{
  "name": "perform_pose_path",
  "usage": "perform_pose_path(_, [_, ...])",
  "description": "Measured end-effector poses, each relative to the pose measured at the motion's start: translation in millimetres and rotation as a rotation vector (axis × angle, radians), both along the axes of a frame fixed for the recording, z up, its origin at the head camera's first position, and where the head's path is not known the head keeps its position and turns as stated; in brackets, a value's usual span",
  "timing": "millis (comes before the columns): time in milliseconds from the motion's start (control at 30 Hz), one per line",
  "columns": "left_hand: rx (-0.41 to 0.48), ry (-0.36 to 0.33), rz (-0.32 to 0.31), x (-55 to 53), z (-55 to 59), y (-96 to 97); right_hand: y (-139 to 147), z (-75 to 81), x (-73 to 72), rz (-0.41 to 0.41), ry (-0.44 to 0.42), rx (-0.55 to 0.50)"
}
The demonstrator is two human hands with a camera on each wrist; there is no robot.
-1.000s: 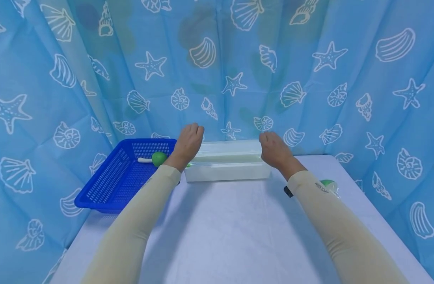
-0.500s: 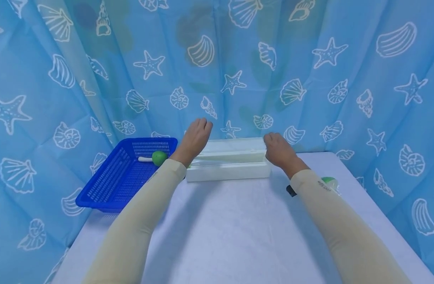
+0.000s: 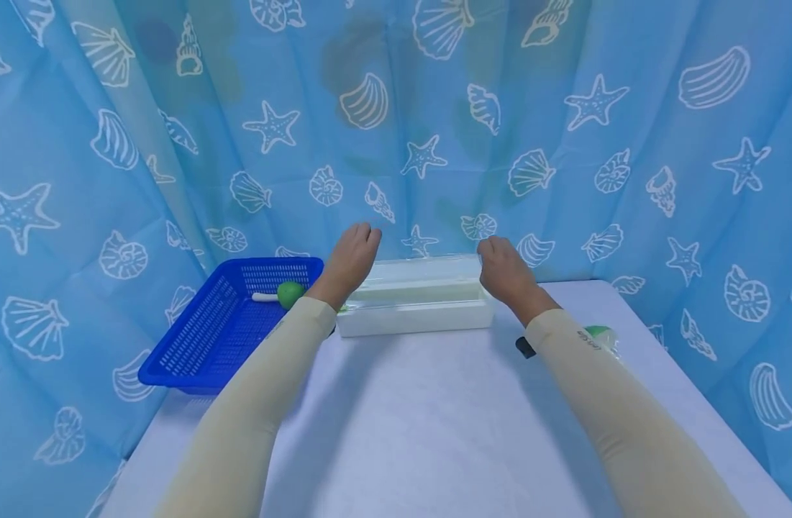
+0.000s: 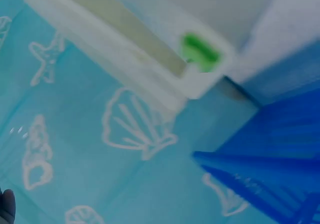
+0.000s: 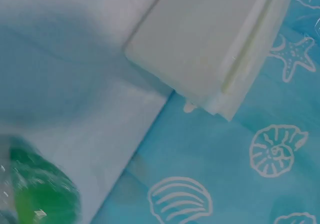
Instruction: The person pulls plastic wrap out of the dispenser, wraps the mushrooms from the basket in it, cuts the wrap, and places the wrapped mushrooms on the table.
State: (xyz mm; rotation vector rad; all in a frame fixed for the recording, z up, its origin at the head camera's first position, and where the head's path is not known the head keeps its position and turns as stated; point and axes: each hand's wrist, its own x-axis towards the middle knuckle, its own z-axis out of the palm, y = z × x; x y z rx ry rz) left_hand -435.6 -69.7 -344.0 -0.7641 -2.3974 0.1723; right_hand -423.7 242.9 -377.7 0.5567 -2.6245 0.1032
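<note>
A long white box (image 3: 415, 321) stands at the table's back edge with its lid raised and its inside partly showing. My left hand (image 3: 352, 259) is over its left end and my right hand (image 3: 504, 270) over its right end, fingers curled. Between them, a glossy strip of cling film (image 3: 428, 257) shows along the top, and both hands pinch it. The left wrist view shows a bright green piece (image 4: 201, 52) on the box's end; only a dark fingertip (image 4: 7, 206) enters at its lower left. In the right wrist view, the box end (image 5: 185, 49) appears without the hand.
A blue perforated basket (image 3: 195, 349) sits left of the box, holding a green ball-shaped item (image 3: 290, 295) with a white handle. Beyond my right forearm lies a green thing in clear plastic (image 5: 45, 194). A shell-print curtain (image 3: 421, 194) hangs close behind.
My left hand moved slightly right and up, then came back a little. The right hand stayed nearly in place. More of the box's inside shows now than a second ago.
</note>
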Motion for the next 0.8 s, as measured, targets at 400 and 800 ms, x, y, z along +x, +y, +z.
perform_pose_path(400, [0.043, -0.029, 0.039, 2.8, -13.9, -29.7, -15.4, 24.2, 2.8, 0.129, 0.203, -0.032])
perform_pose_path(800, [0.076, 0.048, -0.015, 14.3, 16.2, -32.0, -5.3, 45.6, 11.4, 0.146, 0.262, -0.108])
